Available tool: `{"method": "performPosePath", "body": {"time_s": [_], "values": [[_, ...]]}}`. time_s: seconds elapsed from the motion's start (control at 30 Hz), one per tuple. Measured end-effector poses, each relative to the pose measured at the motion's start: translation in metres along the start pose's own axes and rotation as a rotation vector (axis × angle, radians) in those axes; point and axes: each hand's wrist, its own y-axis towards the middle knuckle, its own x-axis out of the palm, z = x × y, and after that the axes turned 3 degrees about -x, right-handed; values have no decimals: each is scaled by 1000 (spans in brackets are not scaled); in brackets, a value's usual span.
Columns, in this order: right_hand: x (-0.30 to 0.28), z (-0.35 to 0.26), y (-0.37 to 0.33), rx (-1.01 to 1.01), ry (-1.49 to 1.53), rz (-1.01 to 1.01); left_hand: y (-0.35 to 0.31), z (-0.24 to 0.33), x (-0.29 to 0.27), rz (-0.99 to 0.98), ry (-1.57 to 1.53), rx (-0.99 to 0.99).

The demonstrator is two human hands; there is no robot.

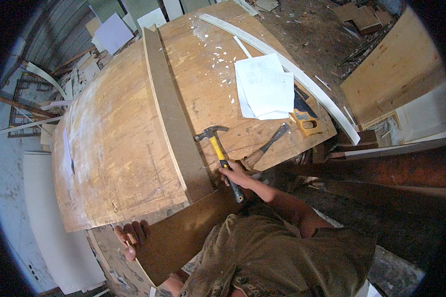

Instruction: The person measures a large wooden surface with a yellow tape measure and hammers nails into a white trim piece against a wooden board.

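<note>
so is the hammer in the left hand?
No, the right hand grips the hammer by its handle; the left hand holds a brown board.

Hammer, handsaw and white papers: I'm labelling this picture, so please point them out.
Hammer (218,149): head view, on the yellow part of its handle.
Handsaw (301,118): head view, on its yellow handle.
White papers (270,94): head view, on the middle of the sheets.

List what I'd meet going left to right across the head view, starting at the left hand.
Left hand, yellow-and-black hammer, wooden-handled tool, yellow-handled saw, plywood panel.
</note>
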Motion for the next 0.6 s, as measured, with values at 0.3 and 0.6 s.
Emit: {"method": "performPosePath", "body": {"time_s": [0.3, 0.6], "values": [[-1, 3, 1, 16, -39, 9, -2, 4, -5, -29, 11, -48], [-3, 5, 3, 13, 12, -28, -1, 1, 1, -25, -7, -34]]}}
